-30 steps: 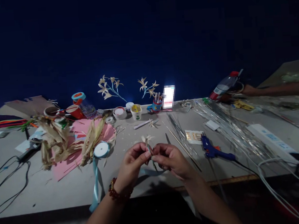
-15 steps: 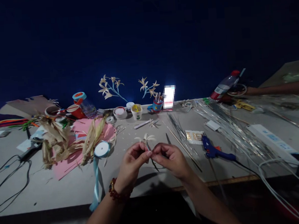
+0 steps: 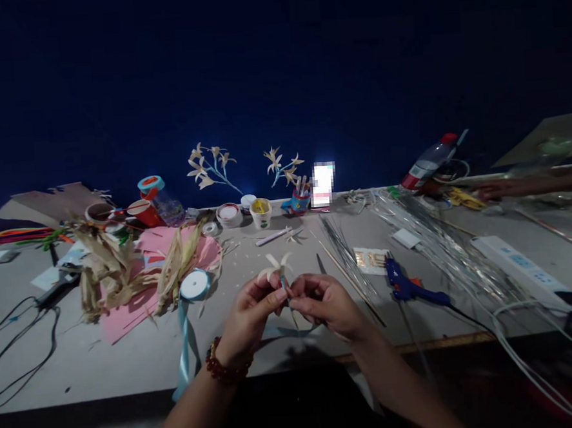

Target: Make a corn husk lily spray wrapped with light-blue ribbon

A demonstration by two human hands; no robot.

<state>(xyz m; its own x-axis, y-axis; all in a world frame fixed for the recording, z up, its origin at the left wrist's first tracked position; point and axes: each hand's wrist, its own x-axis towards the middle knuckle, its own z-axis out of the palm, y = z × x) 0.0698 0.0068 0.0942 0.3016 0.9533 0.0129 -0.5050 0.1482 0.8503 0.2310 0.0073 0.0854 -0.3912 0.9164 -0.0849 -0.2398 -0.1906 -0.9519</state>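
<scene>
- The left hand (image 3: 258,304) is nearly closed, thumb and fingers pinching the stem of a pale-petaled flower (image 3: 279,263) just above the table (image 3: 131,369).
- The right hand (image 3: 329,304) is also drawn in, its fingertips pinched at the same stem, close beside the left.
- A light-blue ribbon strip (image 3: 284,333) passes below the hands; a ribbon spool (image 3: 195,285) lies left of them.
- Beyond them, an open white tub (image 3: 262,219) holds something yellow — too small to identify.
- Left of it, a round tub (image 3: 229,217) shows white inside its reddish rim; whether that is a lid or contents, I cannot tell.
- The blue-and-red cup (image 3: 299,203) holds several pale sticks, upright or slightly leaning.
- A red paper cup (image 3: 145,213) tilts beside a clear bottle (image 3: 172,210); the cup's contents are unclear.
- At right, a red-capped plastic bottle (image 3: 428,164) leans at a slant — its contents cannot be made out.
</scene>
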